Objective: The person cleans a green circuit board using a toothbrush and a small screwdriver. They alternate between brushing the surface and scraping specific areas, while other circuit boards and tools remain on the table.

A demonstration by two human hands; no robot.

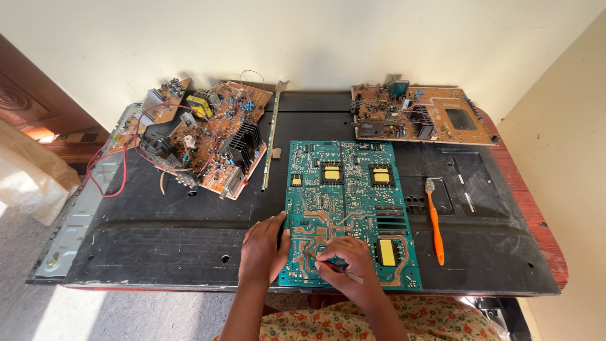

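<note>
A green circuit board (344, 189) with yellow-topped parts lies flat on a black panel (158, 246) that covers the table. My left hand (264, 247) rests with fingers spread on the board's lower left corner and the panel beside it. My right hand (349, 262) is closed around a thin tool (344, 270) with a red and black grip, its tip touching the board's near edge area.
An orange toothbrush (435, 222) lies right of the green board. Two brown circuit boards with wires and heat sinks (211, 136) sit at the back left, another brown board (420, 115) at the back right. A thin metal strip (271, 142) lies between them. The wall is just behind.
</note>
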